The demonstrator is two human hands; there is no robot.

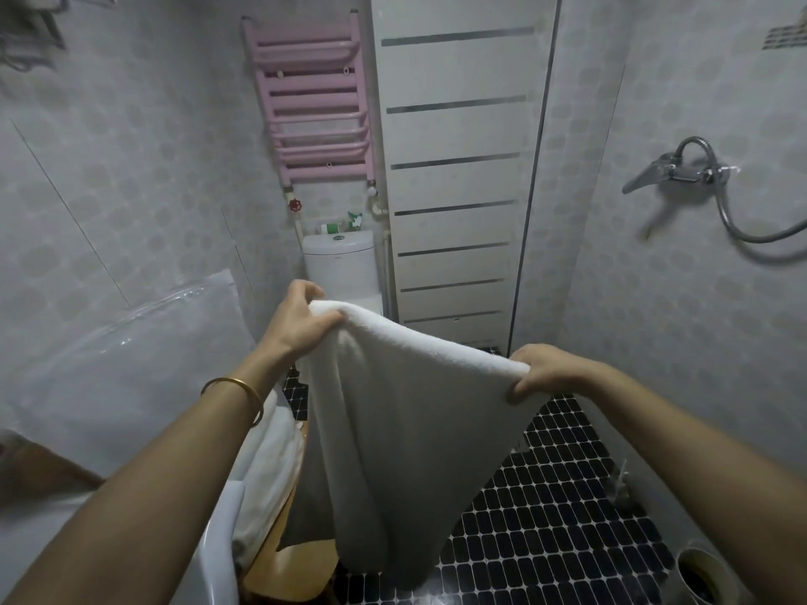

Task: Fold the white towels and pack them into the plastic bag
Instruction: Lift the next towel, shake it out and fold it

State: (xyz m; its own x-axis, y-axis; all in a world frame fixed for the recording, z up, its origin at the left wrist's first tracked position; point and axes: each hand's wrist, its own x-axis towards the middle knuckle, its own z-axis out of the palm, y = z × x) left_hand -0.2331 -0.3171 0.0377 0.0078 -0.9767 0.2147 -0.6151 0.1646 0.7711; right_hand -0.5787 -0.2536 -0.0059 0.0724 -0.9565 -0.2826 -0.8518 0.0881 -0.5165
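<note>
A white towel [393, 430] hangs in the air in front of me, doubled over along its top edge. My left hand [301, 318] pinches its upper left corner, a gold bangle on that wrist. My right hand [546, 371] grips the upper right corner, lower than the left. The towel's bottom droops toward the dark floor. A clear plastic bag [131, 364] stands at the left against the wall. More white towels [273, 456] lie piled below my left forearm, partly hidden by it.
A wooden stool [301, 565] sits under the towel pile. A white toilet [340, 264] stands ahead below a pink radiator [314, 107]. A shower tap with a hose [681, 174] juts from the right wall. A small bin [707, 574] stands at the bottom right on black mosaic tiles.
</note>
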